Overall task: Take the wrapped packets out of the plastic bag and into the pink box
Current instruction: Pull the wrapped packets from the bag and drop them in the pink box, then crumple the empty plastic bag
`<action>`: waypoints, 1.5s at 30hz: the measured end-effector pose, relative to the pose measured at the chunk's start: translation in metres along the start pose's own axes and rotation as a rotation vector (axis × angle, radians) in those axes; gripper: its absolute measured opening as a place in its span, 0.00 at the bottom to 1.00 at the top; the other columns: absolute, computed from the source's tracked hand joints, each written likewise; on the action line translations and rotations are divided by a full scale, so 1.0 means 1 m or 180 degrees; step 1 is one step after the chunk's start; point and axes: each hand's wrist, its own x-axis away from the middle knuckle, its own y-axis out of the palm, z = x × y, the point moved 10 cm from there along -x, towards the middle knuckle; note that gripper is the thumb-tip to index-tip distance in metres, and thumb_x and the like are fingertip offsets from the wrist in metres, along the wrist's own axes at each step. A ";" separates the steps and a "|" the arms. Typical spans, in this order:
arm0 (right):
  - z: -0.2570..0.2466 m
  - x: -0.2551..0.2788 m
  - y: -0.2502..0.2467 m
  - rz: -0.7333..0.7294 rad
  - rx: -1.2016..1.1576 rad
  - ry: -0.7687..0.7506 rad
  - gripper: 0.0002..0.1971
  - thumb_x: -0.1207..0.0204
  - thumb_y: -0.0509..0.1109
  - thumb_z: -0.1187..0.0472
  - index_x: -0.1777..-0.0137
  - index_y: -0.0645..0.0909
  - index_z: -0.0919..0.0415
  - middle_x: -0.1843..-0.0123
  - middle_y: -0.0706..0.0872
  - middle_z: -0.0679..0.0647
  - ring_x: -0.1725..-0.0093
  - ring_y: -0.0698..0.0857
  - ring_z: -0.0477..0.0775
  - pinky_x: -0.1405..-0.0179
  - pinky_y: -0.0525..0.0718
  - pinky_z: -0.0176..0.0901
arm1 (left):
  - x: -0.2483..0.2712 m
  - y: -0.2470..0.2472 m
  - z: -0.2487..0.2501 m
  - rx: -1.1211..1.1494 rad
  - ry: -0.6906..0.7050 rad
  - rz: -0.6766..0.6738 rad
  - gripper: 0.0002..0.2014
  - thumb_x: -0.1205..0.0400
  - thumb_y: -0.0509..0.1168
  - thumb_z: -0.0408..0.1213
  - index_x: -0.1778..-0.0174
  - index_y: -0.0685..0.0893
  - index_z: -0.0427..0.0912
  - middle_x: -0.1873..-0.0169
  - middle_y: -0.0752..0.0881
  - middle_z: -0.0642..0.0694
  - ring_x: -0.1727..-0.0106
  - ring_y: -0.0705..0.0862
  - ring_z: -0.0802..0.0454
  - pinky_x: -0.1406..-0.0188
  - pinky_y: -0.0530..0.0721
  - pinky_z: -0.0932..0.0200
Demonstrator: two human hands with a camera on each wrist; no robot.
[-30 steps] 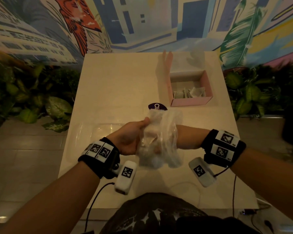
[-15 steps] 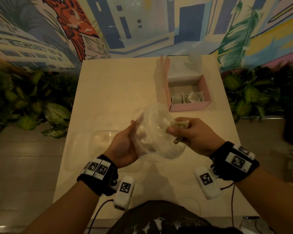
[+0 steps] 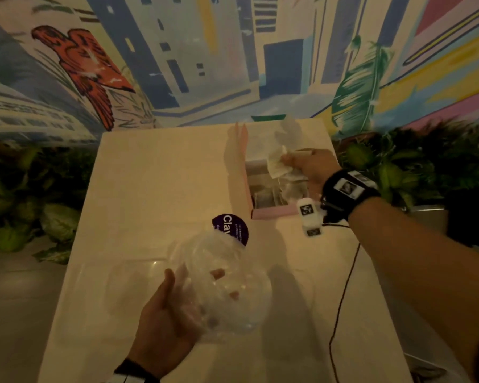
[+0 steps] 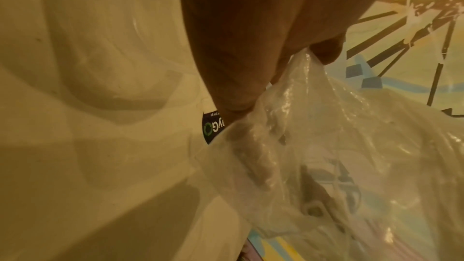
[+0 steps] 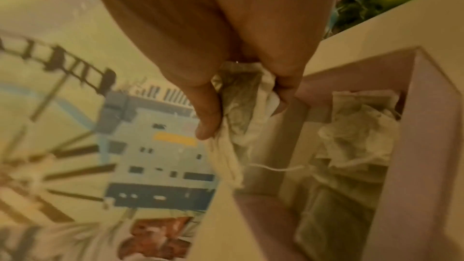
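My left hand [image 3: 174, 310] grips the clear plastic bag [image 3: 227, 283] near the table's front; its fingers show through the film, and in the left wrist view thumb and fingers pinch the bag [image 4: 326, 146]. My right hand [image 3: 307, 164] holds a pale wrapped packet [image 3: 277, 164] just above the open pink box [image 3: 271, 212] at the far right. The right wrist view shows the packet [image 5: 236, 110] pinched between my fingers, a thread trailing, with several packets [image 5: 356, 138] lying in the box [image 5: 426, 126].
A round purple sticker [image 3: 230, 228] lies on the cream table [image 3: 155, 189] between bag and box. A clear plastic lid or tray [image 3: 138, 283] rests at the front left. Leafy plants [image 3: 25, 194] flank both table sides; a painted wall stands behind.
My right hand pulled a packet out of the bag and carried it forward and right to above the pink box. The left hand stayed near the front with the bag.
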 end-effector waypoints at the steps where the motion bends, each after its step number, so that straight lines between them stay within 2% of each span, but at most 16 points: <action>1: 0.004 -0.011 0.010 -0.0044 0.0245 0.0057 0.17 0.43 0.87 0.56 0.56 0.91 0.62 0.55 0.94 0.60 0.55 0.93 0.61 0.51 0.91 0.63 | -0.001 -0.005 0.001 0.0024 0.0030 0.0031 0.31 0.21 0.64 0.61 0.23 0.79 0.53 0.23 0.78 0.28 0.28 0.74 0.12 0.29 0.67 0.13; 3: 0.022 -0.037 0.025 -0.0114 0.0764 0.0135 0.21 0.45 0.87 0.55 0.55 0.90 0.63 0.53 0.93 0.57 0.58 0.92 0.56 0.56 0.93 0.55 | -0.010 -0.012 -0.001 0.0277 0.0034 -0.0027 0.36 0.19 0.63 0.62 0.16 0.68 0.51 0.17 0.65 0.28 0.23 0.63 0.09 0.27 0.61 0.13; 6: 0.048 -0.068 0.035 -0.0172 0.1798 0.0158 0.30 0.47 0.84 0.43 0.47 0.88 0.61 0.47 0.92 0.54 0.52 0.90 0.57 0.50 0.91 0.54 | -0.003 -0.030 -0.021 0.0784 -0.0151 -0.0277 0.32 0.11 0.36 0.64 0.15 0.39 0.52 0.18 0.38 0.31 0.22 0.36 0.10 0.21 0.37 0.20; 9: 0.035 -0.071 0.033 0.0032 0.2743 -0.0323 0.24 0.37 0.77 0.42 0.48 0.88 0.59 0.46 0.92 0.57 0.47 0.89 0.61 0.43 0.87 0.49 | 0.000 -0.025 -0.009 0.0596 0.0086 0.0065 0.35 0.15 0.60 0.61 0.14 0.62 0.51 0.16 0.57 0.28 0.22 0.56 0.07 0.23 0.42 0.14; 12: 0.003 -0.038 0.018 0.0362 0.2506 -0.0713 0.18 0.28 0.72 0.47 0.49 0.88 0.62 0.47 0.91 0.62 0.45 0.87 0.63 0.44 0.84 0.49 | 0.000 -0.013 0.007 -0.0155 0.0451 0.0132 0.47 0.37 0.84 0.49 0.19 0.75 0.52 0.23 0.78 0.30 0.26 0.73 0.13 0.27 0.57 0.11; 16: -0.029 0.073 0.036 -0.0539 0.0863 -0.0892 0.11 0.27 0.74 0.46 0.51 0.87 0.52 0.54 0.88 0.49 0.55 0.86 0.39 0.49 0.85 0.43 | -0.004 0.021 0.021 -0.0508 0.0674 0.0068 0.44 0.39 0.85 0.38 0.24 0.80 0.47 0.22 0.76 0.30 0.31 0.77 0.18 0.32 0.70 0.12; 18: -0.013 0.141 0.064 -0.1538 0.0656 -0.0620 0.29 0.34 0.79 0.49 0.33 0.74 0.41 0.37 0.81 0.43 0.48 0.83 0.30 0.48 0.85 0.37 | -0.007 0.045 0.028 -0.0900 0.0774 -0.0070 0.43 0.37 0.85 0.34 0.24 0.80 0.49 0.31 0.83 0.34 0.43 0.85 0.26 0.41 0.82 0.20; 21: 0.017 0.203 0.072 -0.2194 0.0552 -0.0345 0.56 0.41 0.86 0.55 0.24 0.52 0.23 0.23 0.73 0.46 0.33 0.82 0.49 0.45 0.87 0.52 | -0.007 0.084 0.032 -0.1671 0.0921 -0.0244 0.37 0.27 0.76 0.26 0.22 0.77 0.53 0.31 0.85 0.39 0.38 0.87 0.33 0.51 0.90 0.33; 24: 0.024 0.223 0.065 -0.2181 0.0069 -0.0321 0.44 0.34 0.81 0.68 0.24 0.65 0.35 0.30 0.82 0.50 0.39 0.88 0.57 0.60 0.90 0.61 | -0.003 0.103 0.024 -0.2119 0.0836 -0.0531 0.34 0.26 0.75 0.28 0.23 0.78 0.49 0.28 0.84 0.41 0.32 0.85 0.33 0.45 0.86 0.29; 26: 0.025 0.221 0.051 -0.1645 -0.0410 -0.0350 0.29 0.33 0.78 0.71 0.33 0.80 0.50 0.34 0.84 0.60 0.43 0.89 0.62 0.58 0.90 0.68 | 0.006 0.107 0.028 -0.2111 0.0960 -0.0574 0.30 0.28 0.75 0.29 0.27 0.82 0.42 0.33 0.87 0.39 0.34 0.85 0.32 0.42 0.87 0.34; 31: 0.047 0.210 0.035 -0.0467 -0.1749 0.0198 0.11 0.28 0.70 0.76 0.47 0.86 0.67 0.49 0.90 0.67 0.54 0.91 0.61 0.61 0.91 0.47 | 0.054 0.147 0.032 -0.4196 0.2287 -0.0780 0.20 0.25 0.79 0.43 0.37 0.88 0.47 0.25 0.75 0.53 0.22 0.75 0.49 0.31 0.82 0.54; 35: 0.024 0.235 0.072 -0.1108 -0.1215 -0.0101 0.12 0.28 0.66 0.81 0.52 0.86 0.69 0.62 0.95 0.51 0.60 0.93 0.49 0.65 0.90 0.36 | 0.060 0.169 0.007 -0.5421 0.3081 -0.0687 0.47 0.31 0.78 0.61 0.18 0.62 0.69 0.14 0.52 0.63 0.11 0.49 0.47 0.19 0.67 0.33; 38: 0.028 0.255 0.089 -0.1590 -0.0357 -0.0327 0.08 0.25 0.68 0.76 0.57 0.84 0.64 0.74 0.90 0.41 0.70 0.86 0.40 0.73 0.83 0.28 | 0.057 0.170 0.017 -0.5301 0.3166 -0.0658 0.52 0.36 0.82 0.62 0.18 0.62 0.70 0.16 0.55 0.64 0.14 0.58 0.52 0.25 0.79 0.39; 41: 0.031 0.274 0.089 -0.2272 -0.0848 -0.0207 0.16 0.31 0.67 0.74 0.42 0.80 0.79 0.55 0.89 0.63 0.57 0.86 0.61 0.56 0.83 0.49 | 0.051 0.167 0.027 -0.5488 0.2898 -0.0799 0.42 0.32 0.83 0.53 0.23 0.72 0.65 0.30 0.76 0.51 0.29 0.76 0.57 0.35 0.85 0.48; 43: 0.048 0.290 0.086 -0.2806 -0.0915 0.0150 0.29 0.32 0.62 0.73 0.27 0.70 0.72 0.35 0.82 0.74 0.42 0.83 0.76 0.42 0.80 0.61 | 0.040 0.154 0.027 -0.5636 0.2473 -0.0858 0.33 0.27 0.81 0.48 0.27 0.78 0.66 0.38 0.81 0.52 0.38 0.81 0.55 0.41 0.86 0.47; 45: 0.068 0.304 0.075 -0.2929 -0.0747 0.0391 0.30 0.28 0.61 0.73 0.24 0.69 0.62 0.33 0.80 0.78 0.42 0.83 0.81 0.40 0.79 0.66 | 0.036 0.140 0.028 -0.5403 0.2198 -0.0883 0.28 0.26 0.81 0.43 0.31 0.83 0.64 0.42 0.85 0.52 0.41 0.84 0.53 0.44 0.87 0.48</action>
